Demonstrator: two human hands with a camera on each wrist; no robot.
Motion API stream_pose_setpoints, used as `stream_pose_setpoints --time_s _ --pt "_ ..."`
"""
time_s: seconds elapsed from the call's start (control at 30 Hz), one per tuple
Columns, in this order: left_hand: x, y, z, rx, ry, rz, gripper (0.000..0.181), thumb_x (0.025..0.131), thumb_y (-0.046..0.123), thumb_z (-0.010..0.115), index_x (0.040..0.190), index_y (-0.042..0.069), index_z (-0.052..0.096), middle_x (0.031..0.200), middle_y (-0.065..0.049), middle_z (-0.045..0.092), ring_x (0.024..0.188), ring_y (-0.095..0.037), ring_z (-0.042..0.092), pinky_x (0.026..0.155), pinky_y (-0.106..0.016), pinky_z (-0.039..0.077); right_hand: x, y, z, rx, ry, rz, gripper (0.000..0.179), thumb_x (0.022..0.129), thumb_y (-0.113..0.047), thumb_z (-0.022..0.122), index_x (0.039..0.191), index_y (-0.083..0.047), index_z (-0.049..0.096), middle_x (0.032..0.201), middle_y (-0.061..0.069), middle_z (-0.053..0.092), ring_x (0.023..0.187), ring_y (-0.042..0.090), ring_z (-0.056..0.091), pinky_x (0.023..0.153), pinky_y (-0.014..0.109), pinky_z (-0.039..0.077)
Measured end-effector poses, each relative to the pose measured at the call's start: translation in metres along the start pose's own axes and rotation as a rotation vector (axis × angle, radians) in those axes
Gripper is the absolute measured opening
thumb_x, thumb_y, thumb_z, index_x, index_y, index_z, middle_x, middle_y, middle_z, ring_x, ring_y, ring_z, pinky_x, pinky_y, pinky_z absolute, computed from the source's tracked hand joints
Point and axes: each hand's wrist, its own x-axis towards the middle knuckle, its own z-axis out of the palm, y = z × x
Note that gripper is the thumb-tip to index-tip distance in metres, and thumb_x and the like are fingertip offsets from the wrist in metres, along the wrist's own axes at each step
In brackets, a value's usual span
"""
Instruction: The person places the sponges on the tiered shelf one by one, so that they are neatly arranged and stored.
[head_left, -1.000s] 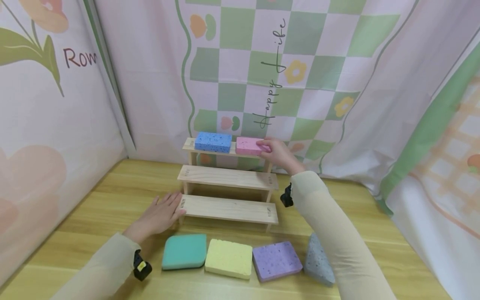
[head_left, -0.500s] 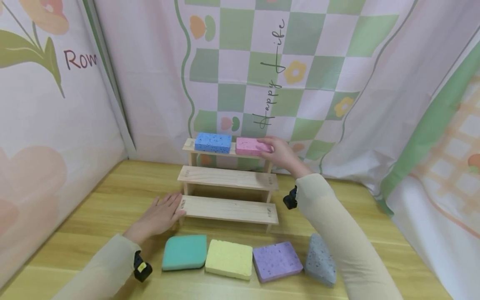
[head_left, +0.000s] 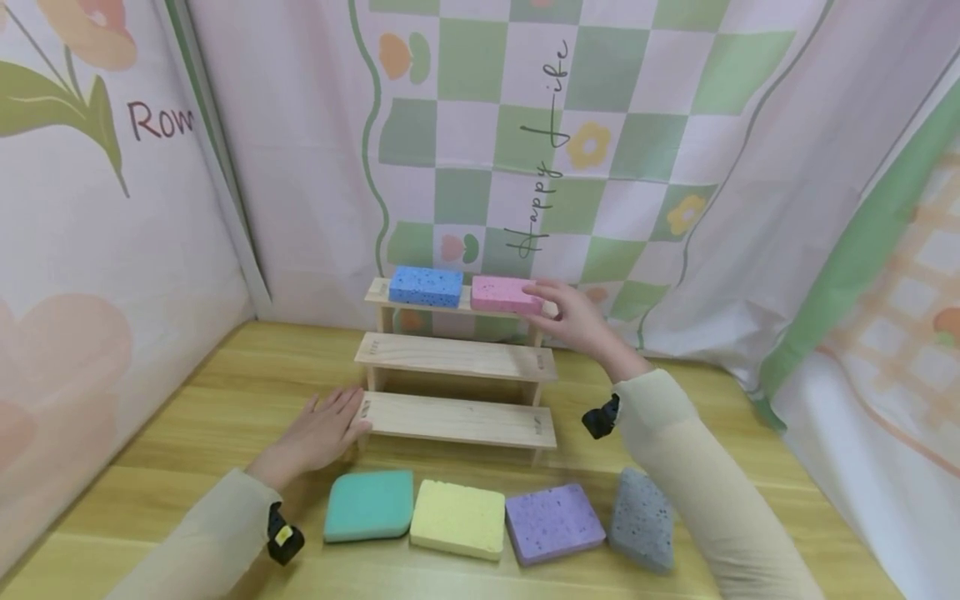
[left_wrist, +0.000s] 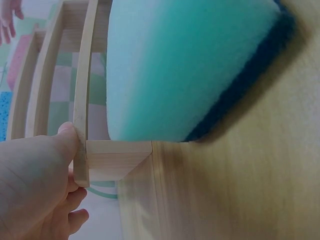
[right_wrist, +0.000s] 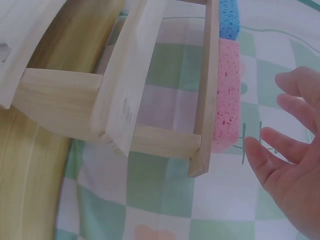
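Observation:
A three-step wooden stand (head_left: pixel 457 417) carries a blue sponge (head_left: pixel 425 287) and a pink sponge (head_left: pixel 504 294) side by side on its top step. My right hand (head_left: pixel 573 321) is just right of the pink sponge. In the right wrist view, the right hand (right_wrist: pixel 295 145) has parted, bent fingers, with a gap between them and the pink sponge (right_wrist: pixel 228 95). My left hand (head_left: pixel 318 433) holds the left end of the bottom step. From the left wrist, the left hand (left_wrist: pixel 45 170) shows its thumb against the board's edge and its fingers round the end.
In front of the stand lie a teal sponge (head_left: pixel 369 505) with a dark scouring layer, a yellow sponge (head_left: pixel 458 518), a purple sponge (head_left: pixel 555 523) and a grey sponge (head_left: pixel 642 521). All rest on the wooden table (head_left: pixel 217 417). A checkered curtain (head_left: pixel 525 167) hangs close behind.
My right hand has let go of the pink sponge and drawn back slightly to the right, its fingers spreading. The pink sponge stays on the top step. My left hand has kept its place.

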Motion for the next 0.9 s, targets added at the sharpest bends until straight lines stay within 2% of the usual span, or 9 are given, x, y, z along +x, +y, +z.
stream_pose_setpoints --time_s 0.17,0.2,0.33,0.43,0.57,0.73,0.9 --pt "0.001 -0.001 0.001 0.002 -0.002 0.002 0.067 0.1 0.044 0.027 0.142 -0.007 0.022 0.147 -0.023 0.021 0.133 -0.042 0.018 0.104 -0.058 0.01 -0.016 0.003 -0.004 0.003 -0.012 -0.007 0.05 0.088 -0.012 0.063 0.134 -0.001 0.046 0.139 0.023 0.035 0.089 0.032 0.055 0.072 0.04 0.05" --pt "0.001 -0.001 0.002 0.006 -0.001 0.003 0.067 0.1 0.044 0.026 0.142 -0.007 0.022 0.146 -0.023 0.022 0.133 -0.042 0.018 0.104 -0.058 0.01 -0.019 0.004 -0.005 0.01 -0.015 -0.012 0.05 0.088 -0.011 0.063 0.134 -0.001 0.046 0.139 0.023 0.035 0.087 0.032 0.056 0.072 0.04 0.05" --pt "0.001 -0.002 0.001 0.003 0.003 0.002 0.068 0.1 0.045 0.026 0.142 -0.008 0.022 0.146 -0.024 0.022 0.132 -0.042 0.019 0.104 -0.058 0.01 -0.031 0.005 -0.009 0.018 -0.007 -0.029 0.05 0.087 -0.009 0.064 0.133 -0.001 0.047 0.137 0.022 0.038 0.103 0.035 0.053 0.075 0.042 0.05" --pt "0.001 -0.002 0.001 -0.004 0.003 0.001 0.067 0.1 0.045 0.026 0.142 -0.008 0.022 0.146 -0.024 0.022 0.132 -0.042 0.018 0.104 -0.059 0.01 -0.039 0.006 -0.011 0.013 -0.001 -0.025 0.05 0.087 -0.01 0.064 0.133 -0.002 0.047 0.136 0.021 0.039 0.108 0.035 0.051 0.077 0.043 0.05" --pt "0.0 -0.001 0.001 -0.008 0.002 0.001 0.067 0.1 0.044 0.027 0.142 -0.008 0.022 0.146 -0.024 0.021 0.132 -0.042 0.018 0.104 -0.059 0.01 -0.05 0.006 -0.013 0.02 -0.007 -0.008 0.051 0.087 -0.01 0.064 0.134 -0.003 0.046 0.137 0.02 0.038 0.097 0.033 0.057 0.077 0.042 0.05" --pt "0.0 0.0 0.0 -0.006 0.004 0.004 0.067 0.1 0.045 0.026 0.142 -0.008 0.022 0.146 -0.024 0.022 0.132 -0.042 0.018 0.104 -0.059 0.01 -0.062 0.006 -0.013 0.031 -0.002 -0.045 0.052 0.085 -0.005 0.066 0.133 -0.002 0.046 0.135 0.022 0.041 0.089 0.029 0.06 0.073 0.038 0.052" --pt "-0.001 0.0 -0.001 -0.006 0.005 0.002 0.068 0.1 0.045 0.025 0.142 -0.008 0.023 0.146 -0.024 0.022 0.132 -0.042 0.018 0.104 -0.059 0.01 -0.074 0.005 -0.013 0.049 -0.018 -0.038 0.053 0.085 -0.007 0.066 0.134 -0.002 0.046 0.136 0.023 0.039 0.072 0.018 0.061 0.072 0.035 0.052"
